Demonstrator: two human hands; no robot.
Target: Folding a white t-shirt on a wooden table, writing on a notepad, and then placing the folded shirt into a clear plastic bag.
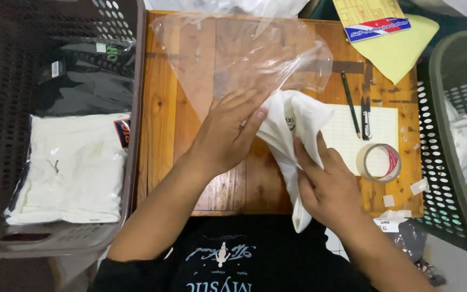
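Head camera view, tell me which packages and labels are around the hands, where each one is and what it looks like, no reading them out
Clear plastic bag: on the wooden table, under the left hand, transparent, crinkled.
Bagged white garment: left basket, flat, rectangular.
Bagged black garment: left basket, behind the white one.
Label pack: table's far right, rectangular, yellow with a red, white and blue strip.
Neck label: small, on the white garment in the right hand.

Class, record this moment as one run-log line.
left hand: flat on clear plastic bag | right hand: gripping folded white garment | tape roll, pen on wooden table
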